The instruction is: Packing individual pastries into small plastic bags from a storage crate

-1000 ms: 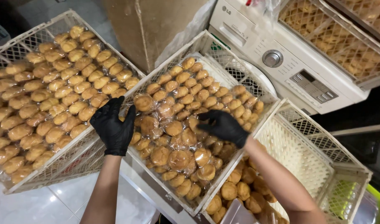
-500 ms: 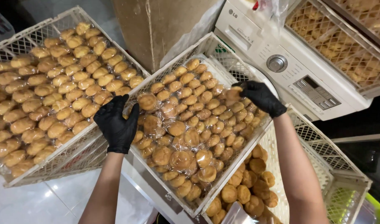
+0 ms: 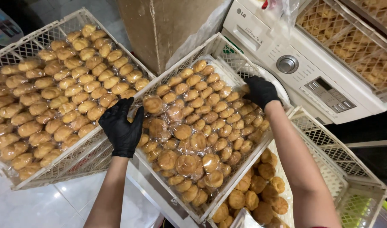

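A white lattice crate [image 3: 227,57] full of golden wrapped pastries [image 3: 197,126] fills the middle of the view. My left hand [image 3: 121,126], in a black glove, rests on the crate's left rim, fingers spread over the edge. My right hand [image 3: 260,90], also gloved in black, grips the crate's far right rim, next to the washing machine. The crate sits tilted above another white crate [image 3: 328,169] that holds unwrapped pastries [image 3: 256,190].
A second crate of wrapped pastries [image 3: 54,97] lies to the left on stacked crates. A white washing machine [image 3: 311,76] stands at the right, with more pastry crates [image 3: 349,38] on top. A brown cardboard box [image 3: 168,25] stands behind. Glossy white floor [image 3: 41,207] shows at lower left.
My right hand has moved from the pastries in the middle of the crate out to its far right rim. The left hand has stayed at the left rim.
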